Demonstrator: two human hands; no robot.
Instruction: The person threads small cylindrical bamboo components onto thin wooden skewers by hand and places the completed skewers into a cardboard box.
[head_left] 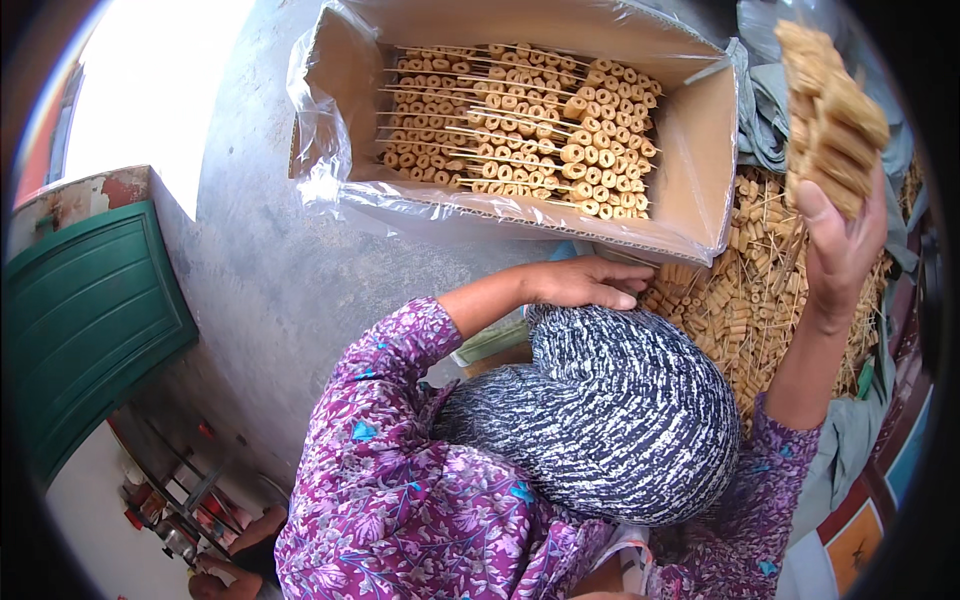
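Observation:
In my raised right hand (845,235), at the far right, is a bunch of skewers with tan rolled pieces (830,115), gripped between thumb and fingers. My left hand (585,282) lies over my knee in dark patterned trousers (640,410), its fingers stretched out and apart. It is nearest to the front edge of a cardboard box (700,160) lined with clear plastic. Inside the box, skewers of ring-shaped tan rolls (520,120) lie in neat rows. A large loose heap of similar skewers (745,315) spreads to the right of my knee.
Grey-green cloth (850,450) lies under and around the heap. A green panel (95,330) stands at the left on the grey concrete floor (250,270). Another person's arm (240,560) shows at the lower left, near some metal racks and pots.

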